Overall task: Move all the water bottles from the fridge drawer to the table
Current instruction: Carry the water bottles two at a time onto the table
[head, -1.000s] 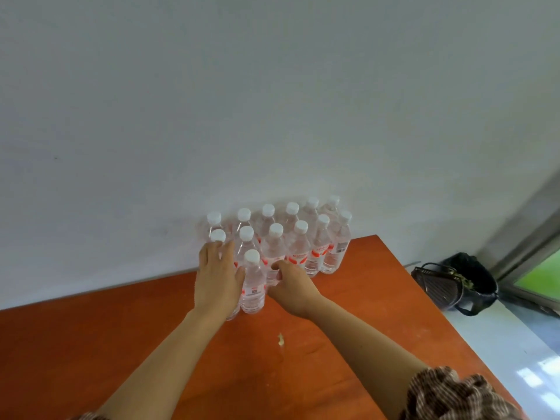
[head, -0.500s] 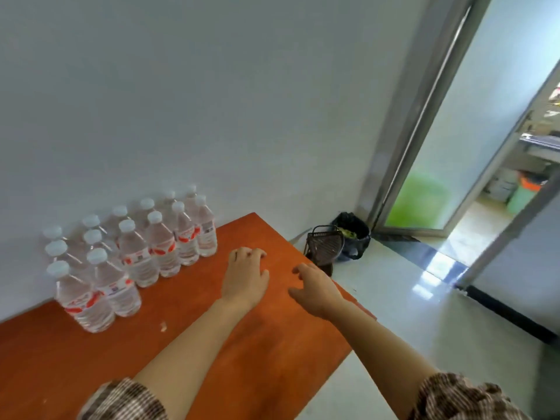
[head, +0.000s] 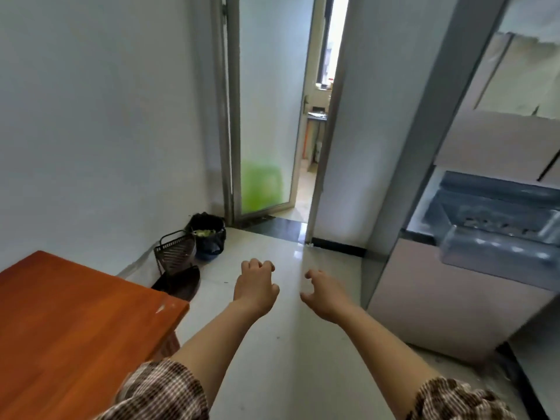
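Loosely curled fingers of the left hand hold nothing, and the right hand beside it is likewise empty, its fingers half bent and spread. Both hands hang in the air over the pale tiled floor, a little apart, on bare forearms that run back to checked sleeves at the bottom edge. To the left stands the corner of the orange-brown table, its visible part bare; no water bottles show in this view. To the right, the fridge drawer stands pulled out of a pinkish fridge, a clear tray at its front; whether bottles lie inside cannot be told. Against the wall past the table sit a dark wire basket and a black bin, beside a half-open frosted glass door.
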Demonstrator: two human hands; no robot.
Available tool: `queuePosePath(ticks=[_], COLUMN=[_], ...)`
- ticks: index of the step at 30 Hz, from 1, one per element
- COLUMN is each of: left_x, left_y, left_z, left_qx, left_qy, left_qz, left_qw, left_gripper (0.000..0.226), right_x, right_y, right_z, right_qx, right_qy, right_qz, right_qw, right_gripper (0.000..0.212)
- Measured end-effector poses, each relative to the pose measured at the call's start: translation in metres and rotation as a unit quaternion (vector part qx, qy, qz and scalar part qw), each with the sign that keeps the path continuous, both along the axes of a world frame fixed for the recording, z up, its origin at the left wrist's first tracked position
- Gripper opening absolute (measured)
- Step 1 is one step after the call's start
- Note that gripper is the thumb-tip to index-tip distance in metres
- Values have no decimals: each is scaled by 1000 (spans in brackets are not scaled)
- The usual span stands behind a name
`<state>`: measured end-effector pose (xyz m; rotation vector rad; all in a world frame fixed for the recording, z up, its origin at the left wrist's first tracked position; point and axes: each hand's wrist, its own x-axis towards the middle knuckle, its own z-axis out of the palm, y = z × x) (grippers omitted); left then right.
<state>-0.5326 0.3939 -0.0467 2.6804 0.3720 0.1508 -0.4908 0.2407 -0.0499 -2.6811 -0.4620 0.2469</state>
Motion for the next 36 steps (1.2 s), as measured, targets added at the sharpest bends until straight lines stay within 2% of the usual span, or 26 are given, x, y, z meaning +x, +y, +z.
queuePosePath(ticks=[6, 11, 15, 20, 26, 31, 36], left_x=[73, 140, 204, 291, 373, 420, 474], left_y=[-122, -214, -287, -369, -440, -488, -527], left_z=[8, 4, 2, 6, 12, 4, -8], left_qx=[19, 14, 29, 11, -6, -45, -43], left_qy=[-1, -21, -1, 5, 10, 19, 40], left_qz=[-112, -205, -262, -298, -339, -342, -334], left_qw=[994, 978, 965, 955, 941, 938, 941], left_gripper=[46, 47, 54, 56, 50, 43, 44], right_x=[43, 81, 124, 196, 268, 323, 386], right_y=[-133, -226, -291, -367, -438, -488, -533], right_z=[7, 10, 13, 28, 39, 37, 26], right_qx=[12, 4, -23, -65, -67, -78, -77], right_qy=[16, 16, 1, -17, -24, -30, -32], right_qz=[-112, -180, -215, -248, -283, -288, -273], right_qw=[994, 984, 976, 966, 957, 954, 958], right_gripper=[53, 47, 48, 49, 49, 48, 47])
